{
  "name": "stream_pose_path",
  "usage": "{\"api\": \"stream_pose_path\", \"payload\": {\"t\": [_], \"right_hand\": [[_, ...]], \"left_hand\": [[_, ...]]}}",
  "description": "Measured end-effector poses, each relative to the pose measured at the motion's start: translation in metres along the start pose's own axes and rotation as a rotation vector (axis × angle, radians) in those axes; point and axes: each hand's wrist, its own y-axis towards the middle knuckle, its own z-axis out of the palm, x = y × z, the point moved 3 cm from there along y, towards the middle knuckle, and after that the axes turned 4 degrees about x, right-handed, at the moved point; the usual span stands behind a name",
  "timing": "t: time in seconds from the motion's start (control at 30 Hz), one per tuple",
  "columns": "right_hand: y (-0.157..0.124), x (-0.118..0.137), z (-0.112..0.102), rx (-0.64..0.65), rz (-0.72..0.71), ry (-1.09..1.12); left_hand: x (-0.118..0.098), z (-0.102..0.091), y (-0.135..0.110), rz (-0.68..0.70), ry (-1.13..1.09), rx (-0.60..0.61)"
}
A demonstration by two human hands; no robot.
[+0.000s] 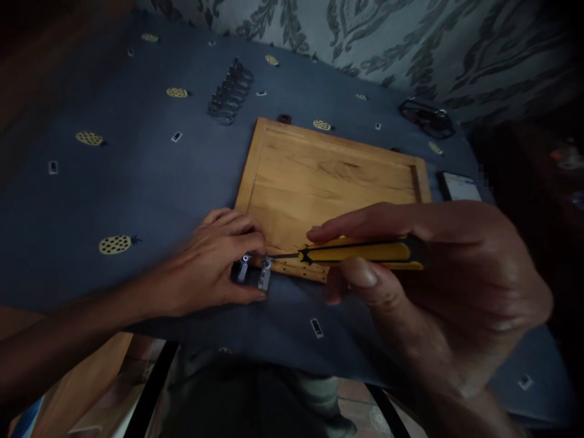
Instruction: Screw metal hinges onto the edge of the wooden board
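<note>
Right hand holds yellow-black screwdriver pointing at silver metal bracket (left hand nearer, grip unclear) by rectangular wooden board.

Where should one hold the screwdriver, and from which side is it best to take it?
Probably by the thick yellow-and-black handle, coming from the right with the fingers along it, much as the right hand does. The screwdriver points left: its thin shaft reaches toward the metal piece near the left hand, so the broader handle faces right.
</note>
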Motion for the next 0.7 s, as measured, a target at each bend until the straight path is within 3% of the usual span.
{"api": "stream_pose_path", "payload": {"t": [0.2, 0.43, 0.6, 0.7], "right_hand": [[0.003, -0.003, -0.001, 0.218, 0.0, 0.127], [0.008, 0.001, 0.009, 0.152, -0.089, 0.137], [0.009, 0.0, 0.012, 0.033, -0.042, 0.137], [0.005, 0.001, 0.012, 0.056, 0.034, 0.151]], "left_hand": [[0.0, 0.001, -0.001, 0.044, 0.023, -0.029], [0.001, 0.002, -0.003, 0.066, 0.065, -0.102], [0.001, 0.004, -0.003, 0.034, 0.069, -0.065], [0.001, 0.003, -0.004, 0.042, 0.072, -0.081]]}}
